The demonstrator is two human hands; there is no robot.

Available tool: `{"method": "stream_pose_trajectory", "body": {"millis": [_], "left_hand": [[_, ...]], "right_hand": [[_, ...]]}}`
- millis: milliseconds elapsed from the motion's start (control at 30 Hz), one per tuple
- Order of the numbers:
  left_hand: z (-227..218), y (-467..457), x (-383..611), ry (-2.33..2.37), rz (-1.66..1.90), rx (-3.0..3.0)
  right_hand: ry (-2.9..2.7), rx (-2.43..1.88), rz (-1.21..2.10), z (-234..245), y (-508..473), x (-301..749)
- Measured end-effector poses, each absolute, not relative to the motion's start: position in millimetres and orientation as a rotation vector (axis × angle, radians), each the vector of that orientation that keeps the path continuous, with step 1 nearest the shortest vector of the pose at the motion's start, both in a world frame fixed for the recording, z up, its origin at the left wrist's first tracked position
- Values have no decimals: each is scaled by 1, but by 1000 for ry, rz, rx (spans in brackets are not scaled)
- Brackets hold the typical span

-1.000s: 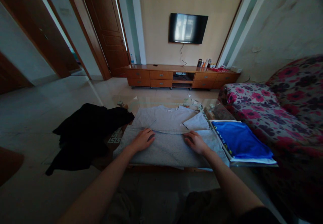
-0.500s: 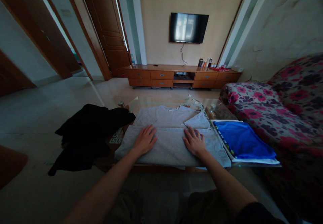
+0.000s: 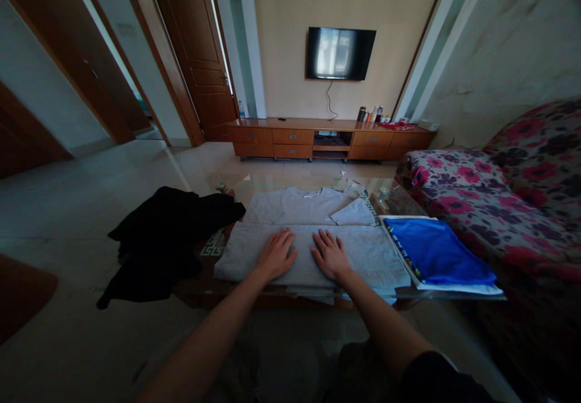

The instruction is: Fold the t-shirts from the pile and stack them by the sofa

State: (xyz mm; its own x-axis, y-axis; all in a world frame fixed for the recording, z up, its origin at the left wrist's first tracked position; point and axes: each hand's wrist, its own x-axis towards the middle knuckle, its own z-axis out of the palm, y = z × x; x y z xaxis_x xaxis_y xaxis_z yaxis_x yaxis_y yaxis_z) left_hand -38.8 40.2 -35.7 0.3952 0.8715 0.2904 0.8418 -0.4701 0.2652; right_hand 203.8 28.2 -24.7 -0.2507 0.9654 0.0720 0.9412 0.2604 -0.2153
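A grey T-shirt [image 3: 313,215] lies spread on a glass coffee table [image 3: 385,196], its lower part folded up over the middle. My left hand [image 3: 276,255] lies flat and open on the folded part, fingers stretched out. My right hand [image 3: 330,253] rests flat and open just beside it, also on the grey cloth. The two hands are close together near the shirt's centre. A folded blue garment [image 3: 433,252] sits on white cloth at the right of the table.
A crumpled black garment [image 3: 167,233] hangs over the table's left end. A floral sofa [image 3: 499,191] stands at the right. Beyond the table are a wooden TV cabinet [image 3: 327,140], a wall television [image 3: 340,53] and brown doors [image 3: 195,52] at the left.
Both hands went from gripping the shirt's folded edge to lying flat on it, then slid inward toward each other. The fold now lies flatter.
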Motion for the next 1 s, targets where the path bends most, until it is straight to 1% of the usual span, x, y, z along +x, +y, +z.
{"method": "stream_pose_trajectory", "body": {"millis": [67,200,300,400,533,600,700,767,867,1000], "left_hand": [[-36,39,-52,1711,629,2540],[-47,38,-91,2044,601,2318],[-54,45,-126,1968,524,2316],[-51,55,-145,1861,550,2353],[-35,53,-119,1879,695,2402],[-30,45,-87,1751,721,2504],[-34,28,-36,1497,610,2629],[-42,19,-16,1493,544,2605],[-49,12,-12,1545,476,2586],[-45,13,-38,1613,404,2598]], "right_hand": [[-2254,-1914,155,-27,26,211],[-2105,-2119,157,-35,19,227],[-2121,-2118,183,-39,22,236],[-2118,-2122,213,-37,29,236],[-2071,-2091,204,-26,31,217],[-2114,-1970,157,-20,26,196],[-2315,-1665,138,-15,18,163],[-2402,-1573,183,-16,14,151],[-2448,-1584,233,-20,11,155],[-2494,-1591,183,-25,8,192]]}}
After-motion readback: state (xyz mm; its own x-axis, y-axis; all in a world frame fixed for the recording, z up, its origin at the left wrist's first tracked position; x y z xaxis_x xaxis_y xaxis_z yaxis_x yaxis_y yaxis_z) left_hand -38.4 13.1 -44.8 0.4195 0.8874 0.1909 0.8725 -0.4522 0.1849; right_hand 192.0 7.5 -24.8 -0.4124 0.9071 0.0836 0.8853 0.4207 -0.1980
